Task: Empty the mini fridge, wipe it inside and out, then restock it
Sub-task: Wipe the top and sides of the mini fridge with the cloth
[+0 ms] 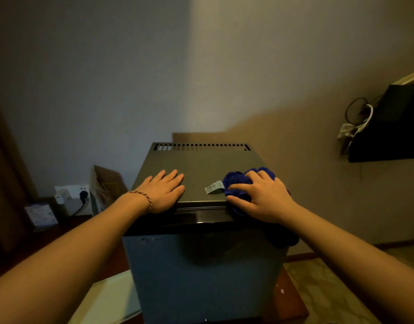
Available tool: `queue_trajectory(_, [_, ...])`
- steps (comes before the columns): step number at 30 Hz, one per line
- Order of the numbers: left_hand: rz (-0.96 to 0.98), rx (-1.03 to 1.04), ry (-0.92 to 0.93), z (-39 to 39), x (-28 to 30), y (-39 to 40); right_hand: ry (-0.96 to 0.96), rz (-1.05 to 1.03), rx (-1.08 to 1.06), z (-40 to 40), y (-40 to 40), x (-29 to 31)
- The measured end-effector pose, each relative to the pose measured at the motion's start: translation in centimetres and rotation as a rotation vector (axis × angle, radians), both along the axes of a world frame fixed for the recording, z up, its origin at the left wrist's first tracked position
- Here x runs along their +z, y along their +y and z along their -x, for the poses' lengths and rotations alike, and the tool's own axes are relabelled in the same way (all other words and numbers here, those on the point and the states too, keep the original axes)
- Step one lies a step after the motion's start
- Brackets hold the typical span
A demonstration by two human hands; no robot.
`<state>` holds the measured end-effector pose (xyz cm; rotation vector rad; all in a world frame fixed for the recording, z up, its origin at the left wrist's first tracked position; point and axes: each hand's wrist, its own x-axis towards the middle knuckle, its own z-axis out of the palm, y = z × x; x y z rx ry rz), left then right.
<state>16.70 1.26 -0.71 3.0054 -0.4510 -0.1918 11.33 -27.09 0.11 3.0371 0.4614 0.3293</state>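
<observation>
From the head view, the mini fridge [201, 174] is seen standing directly ahead, its door closed and its dark top reached by both arms. The left hand [162, 191] is laid flat on the left part of the top, fingers straight and together, nothing held. The right hand [263, 198] is pressed down on a blue cloth [241, 181] at the front right corner, fingers spread and bent over it. A small label [214, 187] is seen at the cloth's left edge, between the hands.
</observation>
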Motion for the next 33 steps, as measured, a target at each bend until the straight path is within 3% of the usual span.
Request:
queue_trajectory(4, [0.024,0.016,-0.005,1.5,-0.1,2.8,-0.006,-0.009,0.026,1.1,3.6,0.2])
queue_trajectory(9, [0.307,0.082,-0.073,4.6,-0.1,4.4,-0.08,0.009,0.159,2.3,11.8,-0.4])
queue_trajectory(13, [0.379,0.15,-0.142,6.0,-0.2,4.4,-0.12,0.034,0.213,2.2,16.0,-0.8])
queue_trajectory(20, [0.318,0.109,-0.121,6.0,-0.8,4.9,-0.145,0.039,0.224,2.6,14.4,-1.3])
queue_trajectory(26, [0.43,0.14,-0.092,5.5,-1.9,5.2,-0.074,-0.006,0.184,3.9,9.4,-0.8])
queue_trajectory(33, [0.496,0.166,-0.077,5.6,-1.8,4.9,-0.031,0.03,0.398,4.8,11.3,-0.2])
